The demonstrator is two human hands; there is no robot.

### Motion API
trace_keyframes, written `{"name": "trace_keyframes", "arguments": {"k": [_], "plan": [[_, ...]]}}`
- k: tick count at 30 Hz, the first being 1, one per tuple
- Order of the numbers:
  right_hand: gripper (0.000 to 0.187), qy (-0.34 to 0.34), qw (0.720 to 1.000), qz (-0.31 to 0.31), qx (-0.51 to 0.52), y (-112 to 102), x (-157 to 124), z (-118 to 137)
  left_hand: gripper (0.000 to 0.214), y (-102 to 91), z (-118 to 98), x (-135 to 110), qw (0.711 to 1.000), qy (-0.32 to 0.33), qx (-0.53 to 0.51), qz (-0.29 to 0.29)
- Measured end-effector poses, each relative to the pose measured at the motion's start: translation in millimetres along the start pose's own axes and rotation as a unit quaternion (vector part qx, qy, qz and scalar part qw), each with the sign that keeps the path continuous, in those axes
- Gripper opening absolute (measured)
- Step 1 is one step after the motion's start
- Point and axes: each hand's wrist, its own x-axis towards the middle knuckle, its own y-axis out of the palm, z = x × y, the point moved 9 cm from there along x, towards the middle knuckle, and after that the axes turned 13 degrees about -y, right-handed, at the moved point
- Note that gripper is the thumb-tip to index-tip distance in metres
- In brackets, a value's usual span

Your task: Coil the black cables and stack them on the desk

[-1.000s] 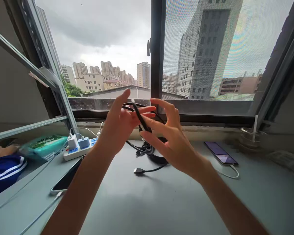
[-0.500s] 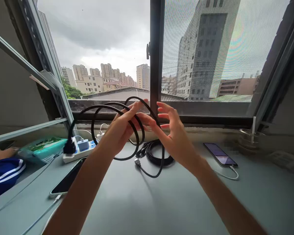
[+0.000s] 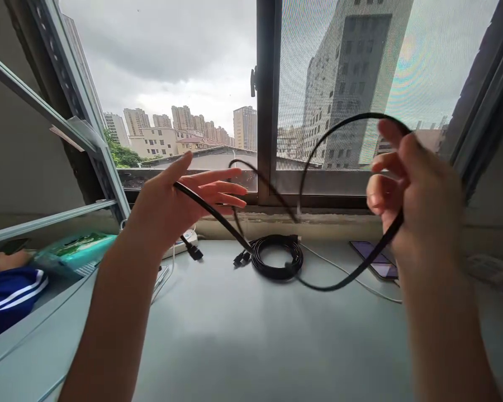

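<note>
My left hand (image 3: 180, 198) is raised with fingers stretched out, and a black cable (image 3: 212, 211) is held in the crook of its thumb. A dark cable end with a plug (image 3: 195, 252) hangs below that hand. On the right, my right hand (image 3: 406, 184) curls its fingers around the cable, which arches in a large loop over them and bends down towards the desk. The cable's other end (image 3: 291, 268) appears blurred in front of a coiled black cable (image 3: 276, 273) lying on the desk. Another plug (image 3: 242, 258) lies beside that coil.
On the grey desk (image 3: 218, 346), a phone (image 3: 375, 251) lies behind the loop, near a white cord (image 3: 360, 283). A power strip (image 3: 188, 241) is partly hidden by my left hand. Further left are a green packet (image 3: 79, 245) and another person's blue sleeve (image 3: 12, 290).
My hands have moved apart, the right one up and to the right with the cable. The loops around my left hand have opened out, and its plug has swung right.
</note>
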Motion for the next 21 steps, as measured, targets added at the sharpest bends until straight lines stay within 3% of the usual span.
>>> {"name": "trace_keyframes", "arguments": {"k": [5,10,12,16,19,21], "plan": [[0.026,-0.09,0.986,-0.135,-0.046,-34,5,14,0.038,-34.1,-4,7,0.987,0.073,-0.083,-0.119],[0.025,-0.23,0.959,-0.163,-0.034,-32,1,37,0.032,-52.9,3,10,0.965,0.085,-0.137,-0.208],[0.022,-0.223,0.965,-0.127,-0.051,-23,1,38,0.034,-46.3,4,13,0.974,0.07,-0.104,-0.186],[0.021,-0.179,0.978,-0.049,-0.094,-3,-2,33,0.046,-15.6,16,21,0.998,-0.012,0.012,-0.063],[0.019,-0.174,0.98,-0.022,-0.097,6,-6,32,0.063,6.7,33,18,0.991,-0.099,0.09,0.024],[0.02,-0.169,0.98,-0.002,-0.102,11,-9,32,0.072,21.2,39,13,0.983,-0.124,0.108,0.083]]}}
